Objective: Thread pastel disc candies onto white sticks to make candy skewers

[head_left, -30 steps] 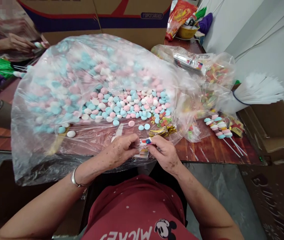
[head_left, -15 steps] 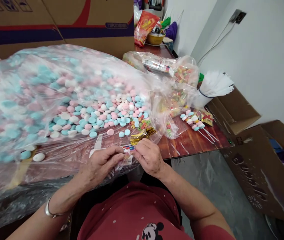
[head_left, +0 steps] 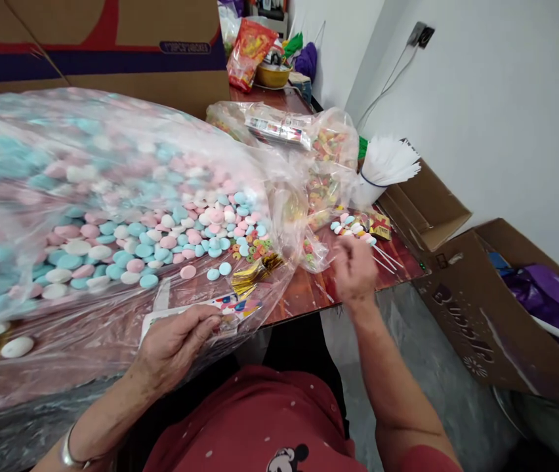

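Observation:
My left hand (head_left: 174,346) is closed on a small printed clear wrapper (head_left: 233,309) at the table's near edge. My right hand (head_left: 355,265) is out to the right, blurred by motion, next to the candy skewers (head_left: 358,231) lying on the red-brown table (head_left: 309,288); its fingers cannot be made out. A big clear plastic bag (head_left: 63,196) of pink, blue and white round candies (head_left: 161,242) covers the left of the table. Gold twist ties (head_left: 252,272) and small coloured ring candies (head_left: 252,250) lie near its mouth.
A bundle of white sticks (head_left: 390,164) stands at the right end of the table beside smaller bags of coloured candy (head_left: 331,147). Large cardboard boxes (head_left: 112,52) line the back. Open cardboard boxes (head_left: 481,295) sit on the floor at right, one holding purple plastic.
My right hand has let go of the wrapper and swung right toward the candy skewers. The left hand keeps the wrapper. The view has turned to the right.

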The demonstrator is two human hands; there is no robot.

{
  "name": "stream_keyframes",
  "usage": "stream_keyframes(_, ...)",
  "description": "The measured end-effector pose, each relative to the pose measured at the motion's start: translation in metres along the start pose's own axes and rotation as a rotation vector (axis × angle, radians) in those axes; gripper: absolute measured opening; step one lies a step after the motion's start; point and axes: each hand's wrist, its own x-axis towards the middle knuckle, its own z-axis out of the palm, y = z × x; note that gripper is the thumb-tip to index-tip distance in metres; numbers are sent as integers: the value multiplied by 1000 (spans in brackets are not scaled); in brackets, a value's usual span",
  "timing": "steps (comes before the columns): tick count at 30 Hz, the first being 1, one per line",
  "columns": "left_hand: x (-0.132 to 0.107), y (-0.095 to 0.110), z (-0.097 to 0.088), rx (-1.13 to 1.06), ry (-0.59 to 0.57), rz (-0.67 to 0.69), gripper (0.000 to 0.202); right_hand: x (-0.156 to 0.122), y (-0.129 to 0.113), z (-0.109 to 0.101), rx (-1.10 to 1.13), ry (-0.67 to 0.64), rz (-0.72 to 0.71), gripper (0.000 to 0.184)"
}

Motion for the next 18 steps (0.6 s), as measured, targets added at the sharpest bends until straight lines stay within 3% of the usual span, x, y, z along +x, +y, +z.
stream_keyframes(2,-1,-4,0,-38,1,-4,24,6,46,-12,-312,40,97,26)
stream_keyframes(4,-2,-6,0,-79,-10,-36,24,8,85,-20,-549,-36,145,26)
stream_keyframes(6,0,-6,0,-120,-26,-92,25,5,111,-26,-634,-109,97,27)
stream_keyframes(9,2,-8,-1,-209,-15,-181,24,2,127,-35,-584,-81,-89,32)
stream_keyframes(12,3,-15,-5,-284,42,-218,21,6,122,-46,-514,91,-165,25)
stream_keyframes(14,2,-20,-9,-322,53,-229,23,9,106,-54,-358,286,-195,17)
stream_keyframes(16,-1,-24,-12,-347,48,-232,24,11,78,-58,-197,174,-209,30)
stream_keyframes(17,-2,-26,-14,-357,44,-230,23,11,60,-58,-129,212,-280,34)
stream_keyframes(18,-3,-28,-14,-369,42,-229,23,11,42,-57,-84,95,-279,42)
